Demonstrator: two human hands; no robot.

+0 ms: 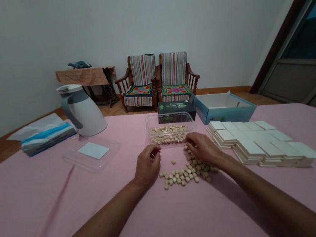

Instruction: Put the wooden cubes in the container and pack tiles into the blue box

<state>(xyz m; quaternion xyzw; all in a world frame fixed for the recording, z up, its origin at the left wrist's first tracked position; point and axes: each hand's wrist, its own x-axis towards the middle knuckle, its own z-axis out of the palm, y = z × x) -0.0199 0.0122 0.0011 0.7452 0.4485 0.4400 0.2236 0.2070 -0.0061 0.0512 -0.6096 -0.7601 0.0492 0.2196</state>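
A clear plastic container (192,126) holds a layer of small beige wooden cubes (168,134). More loose cubes (186,174) lie on the pink cloth in front of it. My left hand (149,165) is at the container's front left corner, thumb and fingers curled together; what they hold, if anything, is too small to make out. My right hand (203,148) is closed by the front right corner, above part of the loose cubes. Its fingertips are bent down, and anything between them is hidden. One single cube (173,162) sits apart between the hands.
Stacks of white square cards (252,137) stand to the right. Behind are a light blue open box (223,114) and a black box (176,108). On the left are a clear lid (90,163) with a white card (94,150), a white jug (86,113) and a tissue pack (48,139).
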